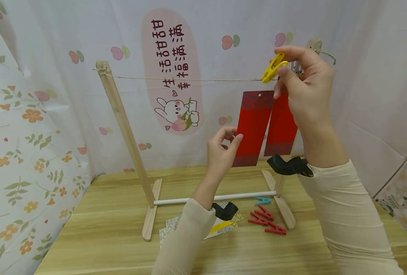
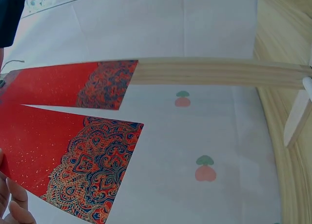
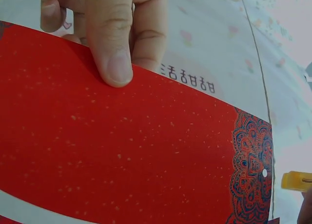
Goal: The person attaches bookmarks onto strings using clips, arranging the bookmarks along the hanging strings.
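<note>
My left hand (image 1: 222, 151) pinches the left edge of a red paper card (image 1: 253, 126), which has dark patterned bands at both ends and a small hole near its top. In the right wrist view, the left thumb (image 3: 117, 63) lies flat over that edge. The card's top sits just below the string (image 1: 189, 79). Above it, my right hand (image 1: 308, 82) pinches a yellow clothespin (image 1: 273, 68) by its handles, its tip at the string. A second red card (image 1: 281, 126) hangs to the right, its top partly hidden behind the right hand.
A wooden post (image 1: 124, 130) holds the string at left; a white rod (image 1: 244, 195) joins the stand's feet. Several red clothespins (image 1: 275, 229) and a blue clothespin (image 1: 262, 201) lie on the table (image 1: 97, 214). Patterned papers (image 1: 220, 228) lie partly under the left arm.
</note>
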